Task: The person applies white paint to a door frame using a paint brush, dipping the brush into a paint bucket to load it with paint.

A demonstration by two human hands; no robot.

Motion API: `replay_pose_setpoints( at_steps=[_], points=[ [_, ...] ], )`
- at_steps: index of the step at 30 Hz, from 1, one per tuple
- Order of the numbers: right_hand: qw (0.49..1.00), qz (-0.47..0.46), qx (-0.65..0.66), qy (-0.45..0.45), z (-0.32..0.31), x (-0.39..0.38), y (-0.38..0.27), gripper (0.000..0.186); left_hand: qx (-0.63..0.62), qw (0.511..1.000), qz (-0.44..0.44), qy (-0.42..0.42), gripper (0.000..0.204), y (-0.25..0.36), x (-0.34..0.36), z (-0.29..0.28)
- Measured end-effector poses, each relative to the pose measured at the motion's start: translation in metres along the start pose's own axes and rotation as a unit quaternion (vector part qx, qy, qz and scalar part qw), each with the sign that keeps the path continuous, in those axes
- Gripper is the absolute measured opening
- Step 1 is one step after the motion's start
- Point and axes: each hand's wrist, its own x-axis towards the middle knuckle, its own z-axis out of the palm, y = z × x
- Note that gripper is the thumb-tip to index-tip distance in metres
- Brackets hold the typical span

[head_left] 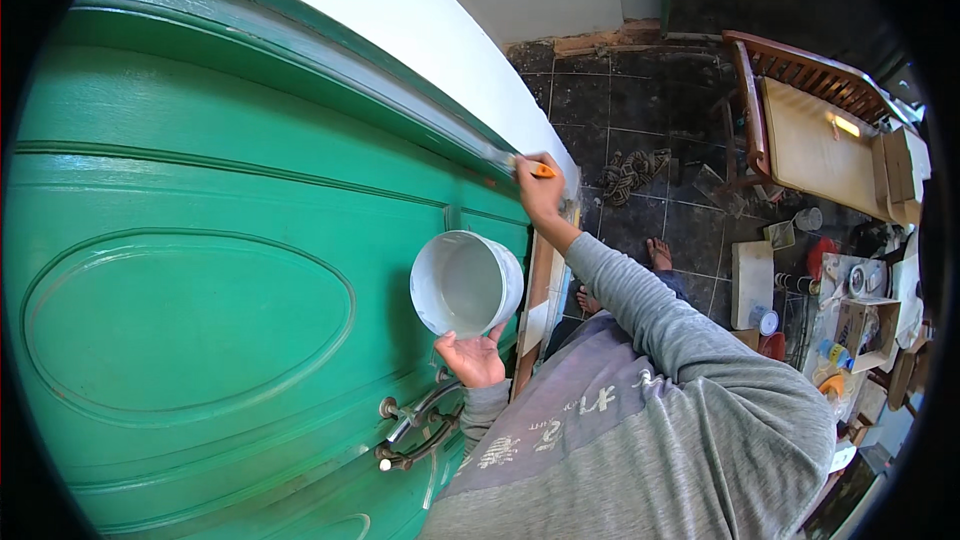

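Wooden furniture, dark floor tiles and a cluttered stretch of household odds and ends on the right.
A slatted wooden bench (745, 105) with a flat cream seat (812, 140) stands on black floor tiles (632, 100), a brown cardboard box (897, 178) at the seat's far right end. A crumpled striped cloth (630, 178) lies on the tiles to the left of the bench. Below the bench are a pale rectangular board (752, 285), a small round blue-and-white container (766, 321) just beside it, and, farther right, a plastic bottle (835, 354) near an open box (880, 332).
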Motion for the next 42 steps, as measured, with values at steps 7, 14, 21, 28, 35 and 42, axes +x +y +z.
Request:
replay_pose_setpoints(
  at_steps=[7,14,21,28,35,42],
  points=[
    [0.992,-0.009,0.107,-0.062,0.05,-0.015,-0.086,0.016,-0.003,1.0,0.001,0.01,0.069,0.0,0.003,-0.008],
    [0.987,0.011,0.146,-0.071,0.029,-0.013,-0.057,0.017,0.002,1.0,-0.005,-0.006,0.069,0.0,0.005,-0.002],
    [0.999,-0.004,0.02,-0.035,0.038,-0.01,-0.07,0.015,-0.006,1.0,-0.001,-0.003,0.069,0.001,0.008,-0.006],
    [0.925,-0.197,0.246,-0.213,0.11,-0.031,-0.258,0.017,-0.005,0.999,0.014,-0.035,0.07,0.003,0.008,0.001],
    [0.96,-0.153,0.184,-0.142,0.091,-0.001,-0.157,0.017,-0.031,0.999,0.012,-0.038,0.067,0.004,0.006,0.006],
    [0.955,-0.129,0.232,-0.13,0.069,-0.021,-0.188,0.016,-0.022,1.0,0.005,-0.018,0.068,0.003,0.007,0.004]
  ],
)
